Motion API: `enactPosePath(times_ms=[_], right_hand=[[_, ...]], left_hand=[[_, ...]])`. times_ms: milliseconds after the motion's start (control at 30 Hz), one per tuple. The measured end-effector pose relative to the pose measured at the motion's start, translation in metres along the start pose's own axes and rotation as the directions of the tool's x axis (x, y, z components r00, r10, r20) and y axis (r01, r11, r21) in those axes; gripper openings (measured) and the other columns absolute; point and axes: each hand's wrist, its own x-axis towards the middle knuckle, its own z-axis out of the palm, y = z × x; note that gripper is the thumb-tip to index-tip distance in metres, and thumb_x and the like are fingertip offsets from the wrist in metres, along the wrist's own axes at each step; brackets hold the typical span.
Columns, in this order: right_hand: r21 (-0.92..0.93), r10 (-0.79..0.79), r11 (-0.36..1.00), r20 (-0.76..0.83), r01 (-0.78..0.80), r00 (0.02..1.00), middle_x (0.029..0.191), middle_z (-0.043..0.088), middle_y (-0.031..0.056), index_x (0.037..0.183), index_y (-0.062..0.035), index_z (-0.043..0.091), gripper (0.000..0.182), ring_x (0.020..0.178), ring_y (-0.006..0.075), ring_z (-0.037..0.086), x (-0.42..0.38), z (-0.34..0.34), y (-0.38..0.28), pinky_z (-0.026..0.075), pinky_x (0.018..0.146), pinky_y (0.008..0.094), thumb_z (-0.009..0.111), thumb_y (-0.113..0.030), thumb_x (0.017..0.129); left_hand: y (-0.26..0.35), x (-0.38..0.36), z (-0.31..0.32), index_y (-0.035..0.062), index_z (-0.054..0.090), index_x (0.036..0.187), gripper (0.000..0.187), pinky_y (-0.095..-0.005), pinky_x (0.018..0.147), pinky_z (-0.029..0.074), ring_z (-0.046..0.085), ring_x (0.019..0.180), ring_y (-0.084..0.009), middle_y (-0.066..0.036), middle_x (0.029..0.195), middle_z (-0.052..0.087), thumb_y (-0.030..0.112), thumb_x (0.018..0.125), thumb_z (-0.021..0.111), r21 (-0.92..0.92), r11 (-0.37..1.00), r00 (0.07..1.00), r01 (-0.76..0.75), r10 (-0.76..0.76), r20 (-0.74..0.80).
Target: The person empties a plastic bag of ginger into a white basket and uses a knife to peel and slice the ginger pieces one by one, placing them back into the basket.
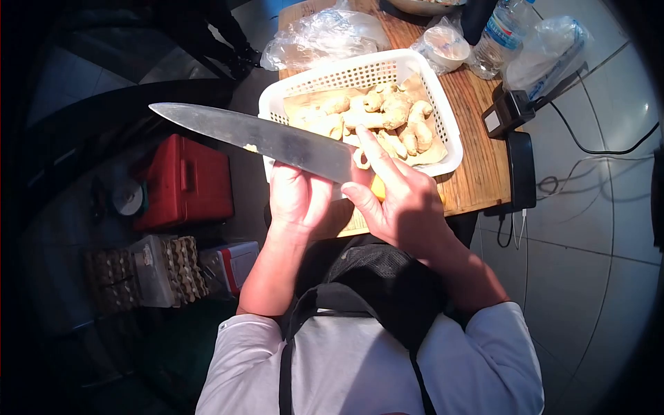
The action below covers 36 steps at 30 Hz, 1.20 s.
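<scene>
A large kitchen knife (pixel 277 142) lies across the view above the basket's near edge, its tip pointing left. My right hand (pixel 404 200) is closed on the knife at its handle end, with the index finger stretched out; a bit of yellow shows under the palm. Beneath the blade is my left hand (pixel 299 197), palm turned up, its fingers hidden behind the metal. A small pale scrap clings to the blade's lower edge. Several pieces of ginger root (pixel 395 111) lie on brown paper in a white plastic basket (pixel 449 145) just beyond both hands.
The basket stands on a wooden table (pixel 477 173). Plastic bags (pixel 328 38), a wrapped bowl (pixel 445 48) and a water bottle (pixel 501 34) are at the back. A black power adapter (pixel 508 114) with cables is at right. A red box (pixel 187 183) and egg trays (pixel 183 266) stand left.
</scene>
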Motion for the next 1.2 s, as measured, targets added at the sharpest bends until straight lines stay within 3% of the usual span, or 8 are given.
enactPosePath(times_ms=[100, 300, 500, 600, 833, 933, 1000, 1200], right_hand=[[-0.013, 0.008, 1.0, -0.006, -0.008, 1.0, 0.086, 0.068, 0.0148, 0.143, 0.0022, 0.049, 0.069, 0.071, 0.0297, 0.07, 0.0, 0.003, 0.002, 0.056, 0.063, 0.0388, 0.073, -0.033, 0.09], [0.012, 0.042, 0.999, -0.041, -0.042, 0.998, 0.087, 0.068, 0.0173, 0.144, 0.0017, 0.047, 0.069, 0.073, 0.0333, 0.07, 0.001, 0.009, 0.002, 0.056, 0.065, 0.0408, 0.07, -0.036, 0.092], [0.043, 0.096, 0.995, -0.015, -0.095, 0.995, 0.085, 0.069, 0.0188, 0.145, -0.0026, 0.048, 0.066, 0.076, 0.0362, 0.07, 0.01, 0.007, 0.001, 0.056, 0.067, 0.0439, 0.069, -0.037, 0.093], [0.058, 0.155, 0.986, 0.035, -0.157, 0.987, 0.101, 0.069, 0.0233, 0.141, 0.0011, 0.05, 0.059, 0.093, 0.0385, 0.069, 0.014, 0.003, -0.008, 0.055, 0.079, 0.0424, 0.07, -0.029, 0.094], [0.071, 0.174, 0.983, -0.069, -0.169, 0.982, 0.08, 0.07, 0.0174, 0.14, -0.0106, 0.053, 0.056, 0.072, 0.0383, 0.07, 0.021, 0.017, -0.008, 0.054, 0.065, 0.0464, 0.065, -0.042, 0.095], [0.207, 0.488, 0.849, 0.051, -0.487, 0.871, 0.085, 0.071, 0.018, 0.137, -0.0108, 0.056, 0.048, 0.079, 0.0344, 0.073, 0.051, -0.016, 0.002, 0.055, 0.07, 0.0431, 0.059, -0.04, 0.099], [0.26, 0.392, 0.889, -0.006, -0.378, 0.92, 0.088, 0.071, 0.0209, 0.139, -0.0092, 0.054, 0.048, 0.086, 0.0333, 0.073, 0.048, -0.023, 0.012, 0.054, 0.075, 0.0408, 0.059, -0.036, 0.1], [0.15, 0.25, 0.955, 0.061, -0.257, 0.966, 0.105, 0.07, 0.0252, 0.142, -0.0017, 0.049, 0.053, 0.095, 0.0361, 0.072, 0.012, -0.02, 0.01, 0.054, 0.082, 0.0404, 0.063, -0.027, 0.097]], left_hand=[[-0.003, -0.003, 0.014, -0.0024, 0.055, 0.127, 0.03, -0.046, 0.1, 0.053, 0.063, 0.114, -0.0279, -0.015, 0.124, 0.063, 0.008, 0.099, 0.053, -0.025, 1.0, 1.0, -0.017, 0.016, -0.025], [-0.011, -0.001, 0.014, 0.0007, 0.048, 0.138, 0.038, -0.0406, 0.104, 0.051, 0.062, 0.118, -0.0261, -0.015, 0.13, 0.062, 0.01, 0.101, 0.053, -0.117, 0.993, 1.0, -0.007, 0.007, -0.001], [-0.015, -0.009, 0.017, -0.0007, 0.052, 0.135, 0.035, -0.0376, 0.106, 0.049, 0.061, 0.119, -0.025, -0.015, 0.13, 0.062, 0.012, 0.103, 0.051, -0.081, 0.997, 0.997, 0.018, -0.012, 0.071], [-0.011, -0.012, 0.015, -0.0024, 0.053, 0.133, 0.035, -0.0377, 0.106, 0.048, 0.06, 0.12, -0.0251, -0.014, 0.129, 0.063, 0.014, 0.103, 0.051, -0.046, 0.999, 0.999, 0.004, -0.002, 0.049], [-0.014, -0.022, 0.025, -0.0036, 0.05, 0.137, 0.037, -0.0407, 0.11, 0.044, 0.056, 0.126, -0.0253, -0.014, 0.134, 0.059, 0.011, 0.103, 0.053, 0.005, 1.0, 0.999, 0.001, 0.0, -0.047], [-0.03, -0.041, 0.041, 0.0017, 0.036, 0.147, 0.055, -0.0451, 0.109, 0.044, 0.053, 0.13, -0.0272, -0.014, 0.139, 0.054, 0.004, 0.098, 0.059, 0.006, 0.998, 0.998, 0.064, -0.064, 0.008], [-0.022, -0.038, 0.04, 0.0035, 0.035, 0.15, 0.059, -0.0429, 0.11, 0.043, 0.053, 0.131, -0.0264, -0.013, 0.142, 0.053, 0.014, 0.098, 0.062, 0.182, 0.978, 0.994, 0.101, -0.107, 0.027], [0.019, 0.002, 0.011, 0.0086, 0.035, 0.149, 0.056, -0.049, 0.109, 0.043, 0.052, 0.13, -0.0266, -0.011, 0.141, 0.051, 0.004, 0.098, 0.057, 0.091, 0.993, 0.995, 0.073, -0.078, 0.057]])
